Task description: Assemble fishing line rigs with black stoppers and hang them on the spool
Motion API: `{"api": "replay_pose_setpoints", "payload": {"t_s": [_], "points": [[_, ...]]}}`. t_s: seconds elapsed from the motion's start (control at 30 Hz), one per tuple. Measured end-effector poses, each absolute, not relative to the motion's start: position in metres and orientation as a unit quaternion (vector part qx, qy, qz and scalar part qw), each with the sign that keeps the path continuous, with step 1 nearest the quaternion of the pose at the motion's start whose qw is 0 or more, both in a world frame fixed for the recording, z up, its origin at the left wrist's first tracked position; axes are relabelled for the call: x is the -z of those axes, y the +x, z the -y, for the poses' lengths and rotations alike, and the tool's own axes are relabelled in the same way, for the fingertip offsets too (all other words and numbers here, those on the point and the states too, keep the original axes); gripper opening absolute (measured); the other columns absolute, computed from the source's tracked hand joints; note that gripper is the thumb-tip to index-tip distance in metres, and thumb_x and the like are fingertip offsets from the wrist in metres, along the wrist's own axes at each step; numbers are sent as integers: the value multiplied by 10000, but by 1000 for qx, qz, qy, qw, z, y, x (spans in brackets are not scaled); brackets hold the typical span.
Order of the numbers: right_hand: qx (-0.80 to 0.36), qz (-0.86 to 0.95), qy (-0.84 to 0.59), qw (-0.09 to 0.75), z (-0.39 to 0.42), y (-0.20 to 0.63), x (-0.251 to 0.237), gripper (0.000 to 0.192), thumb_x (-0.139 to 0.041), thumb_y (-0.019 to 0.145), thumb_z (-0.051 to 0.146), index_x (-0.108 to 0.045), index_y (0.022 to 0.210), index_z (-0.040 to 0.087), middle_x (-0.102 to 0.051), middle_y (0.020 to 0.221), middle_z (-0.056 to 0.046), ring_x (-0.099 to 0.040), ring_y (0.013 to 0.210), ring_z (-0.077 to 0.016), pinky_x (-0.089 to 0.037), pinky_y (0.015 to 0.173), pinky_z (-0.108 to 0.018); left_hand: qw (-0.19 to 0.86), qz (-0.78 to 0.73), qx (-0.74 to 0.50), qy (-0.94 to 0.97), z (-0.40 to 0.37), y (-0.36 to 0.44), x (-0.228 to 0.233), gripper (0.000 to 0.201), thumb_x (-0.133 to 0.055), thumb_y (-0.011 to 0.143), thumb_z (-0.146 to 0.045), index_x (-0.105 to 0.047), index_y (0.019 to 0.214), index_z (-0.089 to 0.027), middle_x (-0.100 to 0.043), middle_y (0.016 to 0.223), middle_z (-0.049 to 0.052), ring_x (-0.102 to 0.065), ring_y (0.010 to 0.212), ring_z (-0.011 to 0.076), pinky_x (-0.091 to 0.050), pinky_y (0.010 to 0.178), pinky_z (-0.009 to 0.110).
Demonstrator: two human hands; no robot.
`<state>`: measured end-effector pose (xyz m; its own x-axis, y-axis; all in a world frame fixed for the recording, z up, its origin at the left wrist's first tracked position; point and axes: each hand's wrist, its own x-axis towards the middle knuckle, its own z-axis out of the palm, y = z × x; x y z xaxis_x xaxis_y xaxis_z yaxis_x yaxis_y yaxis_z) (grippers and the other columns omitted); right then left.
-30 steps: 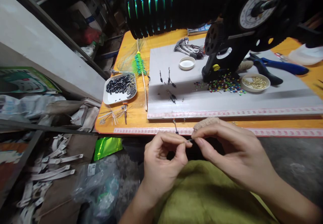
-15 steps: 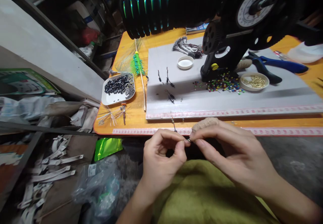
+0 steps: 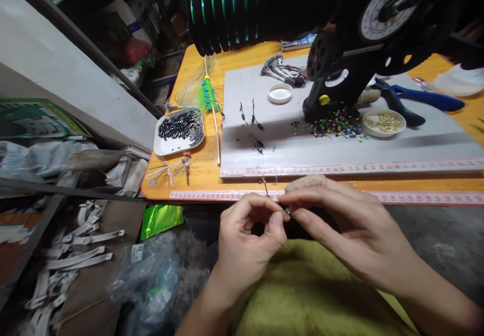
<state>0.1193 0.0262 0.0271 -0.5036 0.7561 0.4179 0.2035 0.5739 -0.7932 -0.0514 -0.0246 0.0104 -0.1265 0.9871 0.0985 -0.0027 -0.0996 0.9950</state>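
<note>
While both hands meet just off the table (image 3: 196, 174) edge, the left hand (image 3: 245, 240) and right hand (image 3: 351, 230) pinch a tiny metal piece (image 3: 287, 210) between fingertips above the lap. Several finished-looking dark pieces (image 3: 251, 116) lie on the grey board (image 3: 378, 149), so work seems partway through. A tray (image 3: 162, 148) holds black sleeves (image 3: 177, 124); one dish (image 3: 383, 122) holds brass beads, another dish (image 3: 280, 93) looks empty.

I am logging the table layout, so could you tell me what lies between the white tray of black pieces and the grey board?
In the head view, a thin stick with green fringe lies between the white tray and the grey board.
</note>
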Motion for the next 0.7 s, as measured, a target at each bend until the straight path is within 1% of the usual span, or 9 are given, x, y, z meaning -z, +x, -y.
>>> {"api": "replay_pose_setpoints", "payload": {"t_s": [0.07,0.13,0.23,0.3,0.43,0.47,0.53,0.6,0.7], "points": [[-375,782,-307,392,-26,118,-27,115,-618,951,117,-659,991,217,-674,894,-5,-647,850,-113,-516,764,-219,436,-509,-543,506,26,-52,-9,31,-679,897,-160,-661,876,-177,-687,794,8,-629,697,100,-529,678,192],[-426,745,-321,401,-26,117,-25,89,-603,971,153,-640,945,229,-641,867,5,-632,801,-108,-518,703,-207,439,-509,-534,513,26,-52,-8,41,-667,904,-150,-656,881,-182,-675,795,-3,-620,701,95,-522,687,191],[-524,663,-333,418,-26,117,-21,93,-563,1012,241,-625,944,252,-579,867,18,-609,705,-90,-533,623,-186,446,-503,-539,507,26,-53,-8,67,-659,906,-132,-648,880,-192,-676,789,-17,-621,698,85,-515,685,177],[-566,628,-333,418,-26,118,-19,94,-554,1021,279,-625,961,263,-555,878,22,-600,670,-80,-543,609,-180,447,-501,-546,500,26,-54,-9,73,-659,908,-130,-647,879,-196,-680,789,-22,-623,695,78,-511,677,166],[-560,650,-343,382,-27,119,-22,115,-558,1021,312,-653,1082,289,-605,990,0,-626,754,-89,-549,654,-173,452,-495,-548,500,26,-54,-9,73,-662,911,-135,-648,875,-197,-680,793,-26,-617,697,73,-508,685,162],[-547,668,-340,372,-28,119,-24,109,-575,1012,304,-664,1073,285,-617,999,-6,-631,790,-97,-545,672,-174,452,-494,-547,502,25,-54,-9,70,-663,912,-138,-649,879,-198,-676,796,-27,-614,699,74,-508,687,165],[-529,689,-331,368,-30,117,-26,70,-612,992,276,-681,985,264,-624,956,-7,-625,823,-105,-528,685,-171,451,-493,-544,507,25,-54,-9,59,-665,913,-146,-651,892,-200,-668,803,-27,-611,705,76,-509,692,171],[-548,669,-323,385,-32,115,-25,99,-617,990,267,-667,907,246,-597,893,6,-597,751,-87,-505,639,-164,451,-493,-542,510,25,-55,-9,65,-663,911,-139,-647,895,-200,-666,803,-29,-611,702,75,-508,687,169],[-624,586,-311,413,-34,115,-19,97,-582,1012,293,-637,941,257,-567,901,18,-549,650,-67,-491,574,-170,451,-490,-546,508,25,-55,-10,84,-655,908,-120,-638,880,-197,-671,786,-31,-612,687,69,-503,669,158]]}}
